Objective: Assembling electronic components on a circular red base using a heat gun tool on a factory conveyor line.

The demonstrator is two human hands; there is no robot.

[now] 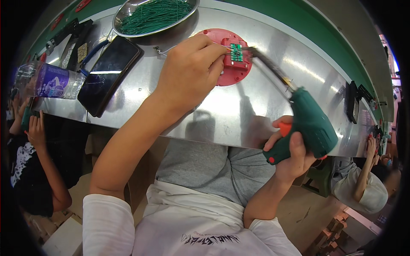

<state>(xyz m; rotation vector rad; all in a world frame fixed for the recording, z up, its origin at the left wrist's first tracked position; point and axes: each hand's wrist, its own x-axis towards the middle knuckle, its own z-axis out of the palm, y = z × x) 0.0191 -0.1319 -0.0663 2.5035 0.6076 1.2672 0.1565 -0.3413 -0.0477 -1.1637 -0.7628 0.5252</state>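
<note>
A small green circuit board (pixel 236 53) sits in a red block on a round red base (pixel 230 80). My left hand (pixel 192 68) is closed in a pinch at the board's left edge, on a thin wire (pixel 227 50) that mostly hides behind the fingers. The wire's pale tail (pixel 160 51) shows to the left of the hand. My right hand (pixel 294 155) grips a dark green soldering gun (pixel 314 123) with an orange trigger. Its blurred metal tip reaches the right side of the board; whether it touches is not clear.
A steel bowl (pixel 159 30) of green wires stands at the back left. A black phone (pixel 110 72), blue-handled pliers (pixel 92 57) and a plastic bottle (pixel 53 81) lie on the metal table (pixel 273 55). Co-workers sit left and right; one's hand (pixel 36 130) is at the left edge.
</note>
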